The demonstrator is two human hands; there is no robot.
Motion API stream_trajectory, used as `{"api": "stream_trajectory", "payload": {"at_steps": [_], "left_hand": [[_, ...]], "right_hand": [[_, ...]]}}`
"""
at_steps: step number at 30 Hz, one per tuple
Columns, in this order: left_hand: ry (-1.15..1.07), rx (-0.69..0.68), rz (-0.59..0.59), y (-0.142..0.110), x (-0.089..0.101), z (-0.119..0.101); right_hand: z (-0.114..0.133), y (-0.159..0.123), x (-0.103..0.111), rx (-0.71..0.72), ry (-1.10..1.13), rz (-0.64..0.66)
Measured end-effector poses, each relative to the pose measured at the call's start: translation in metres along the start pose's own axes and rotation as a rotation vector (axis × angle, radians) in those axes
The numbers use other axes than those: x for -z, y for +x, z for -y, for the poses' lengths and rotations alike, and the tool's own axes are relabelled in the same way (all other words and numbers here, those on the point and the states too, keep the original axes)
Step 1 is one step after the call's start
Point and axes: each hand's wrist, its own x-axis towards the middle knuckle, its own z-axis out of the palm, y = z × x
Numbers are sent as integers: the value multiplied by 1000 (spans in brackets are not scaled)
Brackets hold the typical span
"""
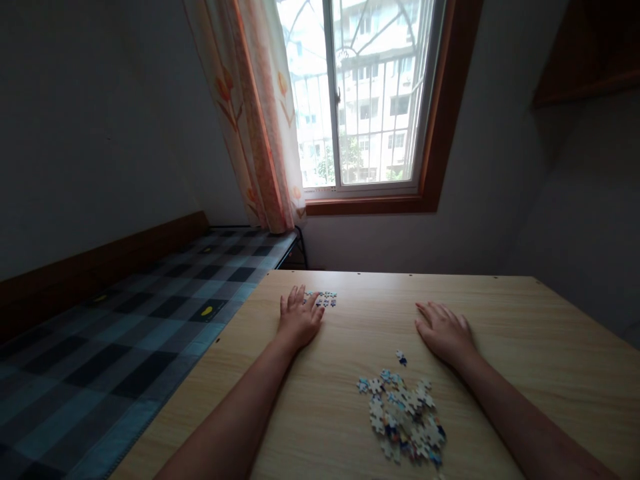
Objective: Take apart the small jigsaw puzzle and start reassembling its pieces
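My left hand (301,320) lies with fingers spread at the far left of the wooden table, partly covering a small group of jigsaw pieces (327,298) laid out in rows. On the bare tabletop to the right rests my right hand (444,331), its fingers stretched out and nothing visible in them. Between my forearms is a loose heap of jigsaw pieces (407,417), some pale side up and others showing blue or other colours. A couple of pieces (401,358) sit just beyond the heap, nearer my right hand. What lies beneath my left palm is hidden.
The light wooden table (370,320) has its far edge near the wall. Along its left side stands a bed with a checked cover (185,313). A patterned curtain (260,120) hangs beside the barred window (370,100). A dark wooden shelf (590,60) is at upper right.
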Motion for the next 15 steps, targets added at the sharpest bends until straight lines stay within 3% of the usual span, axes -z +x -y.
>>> {"api": "stream_trajectory", "payload": {"at_steps": [5, 11, 15], "left_hand": [[-5, 46, 29, 2, -2, -1], [66, 100, -150, -4, 9, -4], [79, 145, -138, -10, 19, -1]], "right_hand": [[2, 0, 2, -2, 18, 10], [5, -1, 5, -2, 19, 27], [3, 0, 2, 1, 26, 20]]}}
